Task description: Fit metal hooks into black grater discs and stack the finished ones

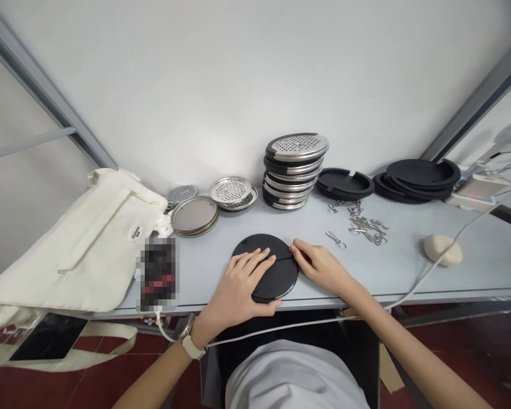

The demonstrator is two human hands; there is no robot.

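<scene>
Left hand [249,284]: fingers spread, palm flat on black round disc [281,281], steadying it on grey table [409,272] near front edge; firm, even pressure suits this hold. Right hand [319,267]: fingertips pinched together at disc's far rim, by thin dark line; pinched item too fine to tell. Disc's underside hidden. Pixelated patch [158,274] unreadable. Stack of perforated steel lids [292,170] behind.

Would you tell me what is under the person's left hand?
The left hand rests on a round black disc on the table. The disc's surface under the palm, and anything beneath the disc, cannot be seen.
</scene>
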